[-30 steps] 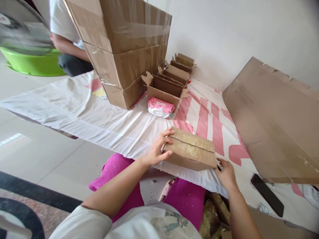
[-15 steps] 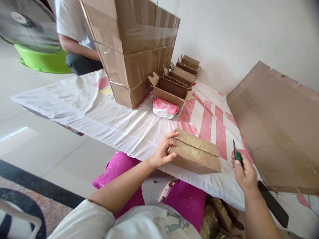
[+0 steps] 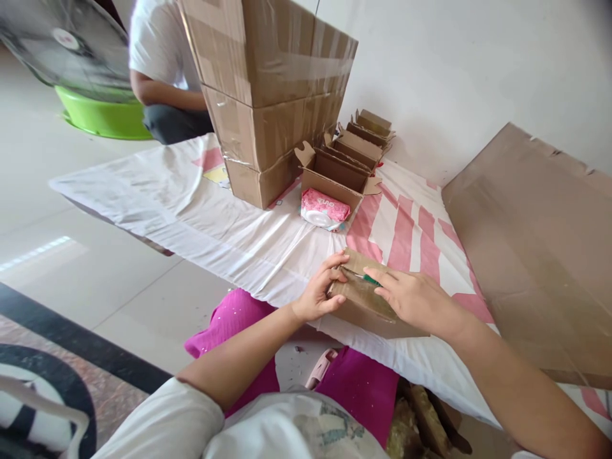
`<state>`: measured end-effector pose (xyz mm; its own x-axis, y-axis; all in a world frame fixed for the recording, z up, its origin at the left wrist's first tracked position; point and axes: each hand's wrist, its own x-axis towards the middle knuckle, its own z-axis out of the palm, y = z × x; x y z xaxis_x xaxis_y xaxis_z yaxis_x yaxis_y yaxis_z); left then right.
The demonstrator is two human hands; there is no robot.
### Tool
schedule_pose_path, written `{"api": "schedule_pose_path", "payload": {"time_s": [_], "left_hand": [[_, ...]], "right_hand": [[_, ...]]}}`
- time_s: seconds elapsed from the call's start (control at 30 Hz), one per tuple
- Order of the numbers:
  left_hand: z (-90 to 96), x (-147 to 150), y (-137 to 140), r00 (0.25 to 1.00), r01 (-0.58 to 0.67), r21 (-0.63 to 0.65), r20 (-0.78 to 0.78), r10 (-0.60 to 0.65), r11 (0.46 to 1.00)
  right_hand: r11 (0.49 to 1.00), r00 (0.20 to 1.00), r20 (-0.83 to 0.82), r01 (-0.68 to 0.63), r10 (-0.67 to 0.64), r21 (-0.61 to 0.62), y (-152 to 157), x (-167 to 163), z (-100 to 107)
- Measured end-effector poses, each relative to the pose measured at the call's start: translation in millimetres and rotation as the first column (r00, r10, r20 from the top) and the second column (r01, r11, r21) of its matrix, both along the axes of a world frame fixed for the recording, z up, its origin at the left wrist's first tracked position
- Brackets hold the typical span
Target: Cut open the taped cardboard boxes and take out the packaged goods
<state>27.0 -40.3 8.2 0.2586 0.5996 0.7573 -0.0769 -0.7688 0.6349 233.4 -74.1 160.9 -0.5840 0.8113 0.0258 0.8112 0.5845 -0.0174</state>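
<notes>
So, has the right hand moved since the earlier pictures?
Yes: judged against the pink-and-white pack, the right hand has moved left and nearer to that pack, from the small box's right end to over its top.

A white printed T-shirt (image 3: pixel 261 427) tops speckled magenta trousers (image 3: pixel 361 386) and 1 pink sandal (image 3: pixel 321 368).

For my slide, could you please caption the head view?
Left hand resting on a cardboard box, right hand holding a green cutter.

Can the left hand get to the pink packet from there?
Probably yes: only cloth shows between the left hand and the pink packet. But that hand is resting on the small box, so it would have to leave it.
</notes>
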Motion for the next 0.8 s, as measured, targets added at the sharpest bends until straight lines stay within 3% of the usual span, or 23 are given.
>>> {"api": "schedule_pose_path", "payload": {"time_s": [0.2, 0.43, 0.63, 0.8], "left_hand": [[0.0, -3, 0, 0.999, -0.005, -0.01, -0.044, 0.005, 1.0], [0.1, -4, 1, 0.997, -0.029, -0.002, -0.077, 0.029, 1.0], [1.0, -5, 2, 0.996, -0.037, 0.032, -0.082, 0.039, 0.999], [1.3, -6, 2, 0.994, -0.051, 0.038, -0.096, 0.055, 0.998]], "right_hand": [[0.995, 0.989, 0.118, 0.089, -0.094, 0.047, -8, 11, 4], [0.97, 0.944, 0.225, 0.231, -0.241, 0.072, -40, 67, 14], [0.941, 0.929, 0.155, 0.32, -0.335, 0.114, -69, 98, 15], [0.922, 0.903, 0.191, 0.369, -0.385, 0.113, -79, 118, 10]]}}
